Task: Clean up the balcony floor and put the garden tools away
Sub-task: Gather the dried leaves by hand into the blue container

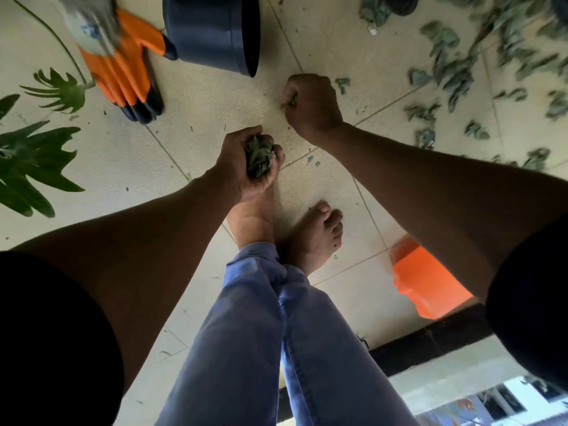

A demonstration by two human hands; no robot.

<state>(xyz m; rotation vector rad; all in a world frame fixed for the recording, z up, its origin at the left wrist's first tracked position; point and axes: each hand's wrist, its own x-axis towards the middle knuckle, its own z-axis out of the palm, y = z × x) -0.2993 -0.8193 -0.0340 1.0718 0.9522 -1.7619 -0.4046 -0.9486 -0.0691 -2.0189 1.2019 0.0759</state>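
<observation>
Stood barefoot on the tiled floor [215,96], bent over it. Nearest, at the floor's right edge beside a dark sill, lay one orange dustpan [430,284], partly hidden behind the right arm. Just ahead of the feet, left hand [249,162] cupped palm-up, fingers curled round a wad of dry leaves [259,156]. A little farther on, right hand [310,103] closed in a fist low to the tile, pinching a single leaf scrap [289,103] at its thumb side. Beyond the hands, toward the far left corner, lay one pair of orange gloves [129,66], stacked flat, just beside one dark pot [212,29] tipped on its side. Over the gloves, a pale blurred thing, too smeared to name. Along the left edge, green plant fronds [33,161] reached over the tile. Across the far right stretch of floor, scattered leaves [455,66], too many and too blurred to count.

Likely trouble: left hand looked nearly full, so pushing another scrap in could spill crumbs back onto swept tile. Dry leaves crumble when squeezed, leaving fine bits that fingers cannot gather. Dustpan lay behind and unused, so hand-picking the far pile looked slow and prone to misses.
</observation>
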